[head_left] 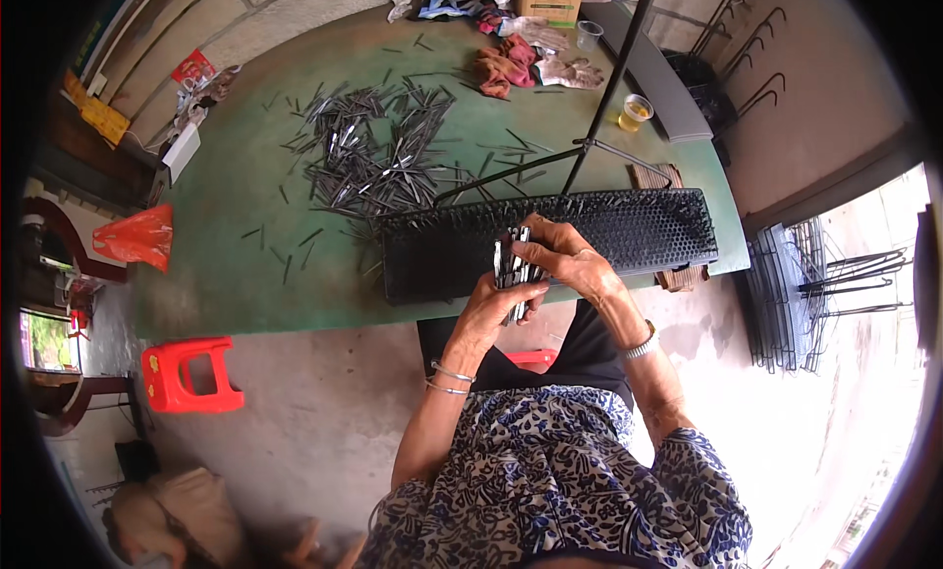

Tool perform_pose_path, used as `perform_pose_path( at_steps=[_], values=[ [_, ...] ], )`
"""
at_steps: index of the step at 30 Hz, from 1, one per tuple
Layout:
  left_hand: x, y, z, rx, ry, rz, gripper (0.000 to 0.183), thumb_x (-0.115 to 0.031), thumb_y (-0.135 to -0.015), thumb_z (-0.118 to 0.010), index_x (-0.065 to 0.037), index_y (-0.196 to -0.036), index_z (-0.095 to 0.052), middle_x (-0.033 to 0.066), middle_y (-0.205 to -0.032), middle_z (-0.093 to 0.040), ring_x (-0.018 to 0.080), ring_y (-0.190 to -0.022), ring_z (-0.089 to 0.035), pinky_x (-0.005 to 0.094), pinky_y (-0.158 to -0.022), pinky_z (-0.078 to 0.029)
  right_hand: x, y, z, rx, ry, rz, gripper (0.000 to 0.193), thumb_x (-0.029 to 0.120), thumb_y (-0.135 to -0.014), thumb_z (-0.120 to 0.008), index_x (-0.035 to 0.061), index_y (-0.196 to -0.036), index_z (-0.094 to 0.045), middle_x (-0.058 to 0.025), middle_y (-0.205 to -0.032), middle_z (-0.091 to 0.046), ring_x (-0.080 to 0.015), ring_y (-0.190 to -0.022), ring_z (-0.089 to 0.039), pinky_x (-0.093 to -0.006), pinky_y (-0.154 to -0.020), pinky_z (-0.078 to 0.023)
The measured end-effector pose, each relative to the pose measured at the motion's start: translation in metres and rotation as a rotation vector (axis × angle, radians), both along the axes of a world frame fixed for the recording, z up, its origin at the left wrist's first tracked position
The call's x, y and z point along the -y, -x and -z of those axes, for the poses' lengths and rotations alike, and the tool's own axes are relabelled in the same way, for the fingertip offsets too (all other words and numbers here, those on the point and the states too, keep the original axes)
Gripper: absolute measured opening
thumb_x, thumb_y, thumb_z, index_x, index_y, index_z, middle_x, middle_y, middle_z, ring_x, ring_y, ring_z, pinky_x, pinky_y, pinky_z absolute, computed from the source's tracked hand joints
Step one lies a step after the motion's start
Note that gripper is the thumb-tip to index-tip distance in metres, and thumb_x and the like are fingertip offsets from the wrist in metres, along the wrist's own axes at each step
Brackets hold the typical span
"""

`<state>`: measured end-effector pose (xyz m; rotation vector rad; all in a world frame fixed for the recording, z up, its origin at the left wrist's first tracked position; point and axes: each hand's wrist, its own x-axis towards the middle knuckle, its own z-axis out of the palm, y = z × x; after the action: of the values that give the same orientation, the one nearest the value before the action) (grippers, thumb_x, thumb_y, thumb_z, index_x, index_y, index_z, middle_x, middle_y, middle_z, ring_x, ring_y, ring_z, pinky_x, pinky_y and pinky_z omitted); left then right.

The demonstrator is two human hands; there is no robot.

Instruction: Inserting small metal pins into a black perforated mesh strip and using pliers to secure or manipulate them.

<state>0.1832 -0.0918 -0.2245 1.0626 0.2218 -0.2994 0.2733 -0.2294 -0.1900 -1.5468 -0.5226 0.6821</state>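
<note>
Both of my hands hold a bundle of thin metal strips (pixel 513 267) upright over the near edge of a black perforated tray (pixel 629 230). My left hand (pixel 488 309) grips the bundle from below and my right hand (pixel 560 255) closes on it from the right. The tray lies along the front of a green table (pixel 216 274), with some strips standing in its holes. Behind the tray a large loose pile of the same metal strips (pixel 373 152) is spread over the tabletop.
A black tripod stand (pixel 599 117) rises from the table behind the tray. Rags (pixel 516 63), a cardboard box (pixel 550 0) and a plastic cup of yellow drink (pixel 636 110) sit at the far side. An orange bag (pixel 138 237), a red stool (pixel 187 375) and stacked wire racks (pixel 796 289) surround the table.
</note>
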Motion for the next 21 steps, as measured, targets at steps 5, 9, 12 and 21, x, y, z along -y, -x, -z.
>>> perform_pose_path(
  at_steps=[5, 9, 12, 21],
  values=[
    [0.006, 0.002, 0.002, -0.014, 0.017, 0.016, 0.013, -0.014, -0.08, -0.071, -0.005, -0.075, -0.064, -0.0002, -0.064, -0.059, 0.0079, -0.055, -0.054, 0.0238, -0.052, -0.041, 0.01, 0.004, 0.001, -0.025, -0.012, 0.004, 0.027, 0.017, -0.091, -0.063, -0.0049, -0.106, -0.058, -0.0094, -0.092, -0.064, -0.0125, -0.085, -0.058, -0.029, -0.075, -0.049],
    [0.011, 0.004, 0.008, 0.011, 0.014, 0.019, 0.012, -0.015, -0.079, -0.072, -0.005, -0.077, -0.064, 0.0, -0.064, -0.058, 0.0081, -0.054, -0.053, 0.0235, -0.051, -0.041, 0.014, 0.01, 0.0, -0.011, -0.007, 0.035, 0.028, 0.017, -0.091, -0.064, -0.0046, -0.108, -0.059, -0.0091, -0.092, -0.065, -0.0127, -0.083, -0.059, -0.0293, -0.074, -0.05],
    [0.014, 0.007, 0.007, 0.005, 0.025, 0.001, 0.012, -0.015, -0.079, -0.072, -0.006, -0.079, -0.064, 0.0, -0.063, -0.058, 0.0082, -0.053, -0.053, 0.0235, -0.05, -0.041, 0.016, 0.015, -0.003, -0.074, -0.052, 0.097, 0.03, 0.018, -0.092, -0.063, -0.0039, -0.113, -0.06, -0.0069, -0.092, -0.066, -0.0115, -0.083, -0.059, -0.0286, -0.073, -0.05],
    [0.024, 0.009, 0.003, -0.049, 0.217, 0.022, 0.02, -0.018, -0.081, -0.073, -0.004, -0.093, -0.064, 0.0011, -0.064, -0.058, 0.0077, -0.051, -0.052, 0.0218, -0.046, -0.039, 0.033, 0.012, 0.013, -0.143, -0.11, 0.155, 0.023, 0.02, -0.093, -0.061, -0.0004, -0.104, -0.065, 0.0013, -0.084, -0.063, -0.0052, -0.072, -0.052, -0.0214, -0.067, -0.044]
  ],
)
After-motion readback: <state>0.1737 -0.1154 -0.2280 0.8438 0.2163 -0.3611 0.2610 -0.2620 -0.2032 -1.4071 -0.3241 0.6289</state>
